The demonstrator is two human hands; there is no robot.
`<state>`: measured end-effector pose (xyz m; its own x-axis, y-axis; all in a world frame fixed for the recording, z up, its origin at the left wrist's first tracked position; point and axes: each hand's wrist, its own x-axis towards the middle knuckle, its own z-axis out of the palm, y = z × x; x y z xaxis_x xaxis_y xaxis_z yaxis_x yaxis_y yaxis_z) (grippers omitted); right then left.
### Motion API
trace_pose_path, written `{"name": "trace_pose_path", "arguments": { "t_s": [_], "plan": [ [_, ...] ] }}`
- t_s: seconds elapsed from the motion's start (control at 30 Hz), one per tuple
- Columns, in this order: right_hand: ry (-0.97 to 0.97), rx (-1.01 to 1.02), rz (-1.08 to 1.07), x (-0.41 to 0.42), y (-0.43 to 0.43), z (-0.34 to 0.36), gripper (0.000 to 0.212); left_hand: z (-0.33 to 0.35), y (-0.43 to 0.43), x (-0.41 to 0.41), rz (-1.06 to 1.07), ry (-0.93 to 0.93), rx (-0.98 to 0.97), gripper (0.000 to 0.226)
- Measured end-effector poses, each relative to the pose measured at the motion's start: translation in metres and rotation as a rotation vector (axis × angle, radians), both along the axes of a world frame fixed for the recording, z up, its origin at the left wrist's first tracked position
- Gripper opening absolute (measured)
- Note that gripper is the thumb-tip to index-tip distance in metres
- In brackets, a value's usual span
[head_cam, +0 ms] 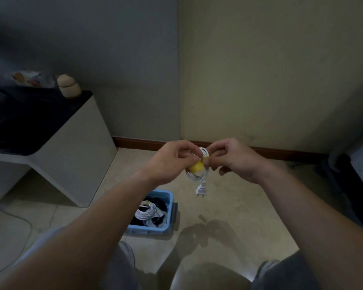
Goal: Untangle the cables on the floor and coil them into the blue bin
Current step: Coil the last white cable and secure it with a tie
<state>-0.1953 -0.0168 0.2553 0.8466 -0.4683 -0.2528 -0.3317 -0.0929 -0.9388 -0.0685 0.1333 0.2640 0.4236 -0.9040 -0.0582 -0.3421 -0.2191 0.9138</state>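
Left hand [172, 162]: raised in the air above and beyond the blue bin [170, 208], fingers curled, thumb and fingertips pinching a lump of yellow tape [196, 167] that sits against the held coil.
Right hand [233, 160]: level with the left hand and just beside it, up and to the right of the bin; its fingers are bent and pinch the top of the coil, where a yellow strip crosses the strands.
Held cable [200, 177]: a small white coil of several loops, hanging between the two hands, higher than the bin and clear of it.
Plug [201, 191]: white, two-pronged, dangling from the bottom of the coil with its prongs down, above the floor just past the bin's far right corner.
Blue bin: open-topped, on the tiled floor [239, 208], under the left forearm.
Bin contents: bundles of white cable [150, 215] lie coiled inside, one bound with a yellowish band; a dark cable [160, 204] lies towards the bin's far end.
Loose cord [26, 221]: a thin pale line on the floor, well to the left of the bin.
Cabinet [71, 164]: pale with a dark top, left of and beyond the bin; a rounded tan jar [68, 87] stands on its far corner.
Baseboard [138, 143]: reddish brown, along the walls beyond the bin.
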Motion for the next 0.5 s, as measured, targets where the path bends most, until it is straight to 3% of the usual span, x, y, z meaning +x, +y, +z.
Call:
{"name": "trace_pose_path", "arguments": {
  "t_s": [0.07,0.2,0.5],
  "plan": [
    [-0.013,0.022,-0.008,0.0,0.001,0.0,0.014,0.004,0.002,-0.001,-0.018,0.003,-0.016,0.017],
    [-0.024,0.064,-0.016,0.002,0.004,-0.002,0.017,0.005,0.003,-0.003,-0.009,0.034,-0.029,0.016],
    [-0.093,0.222,-0.148,0.006,0.0,-0.004,0.023,-0.005,-0.005,-0.01,0.2,0.057,-0.159,0.02]
  ]
}}
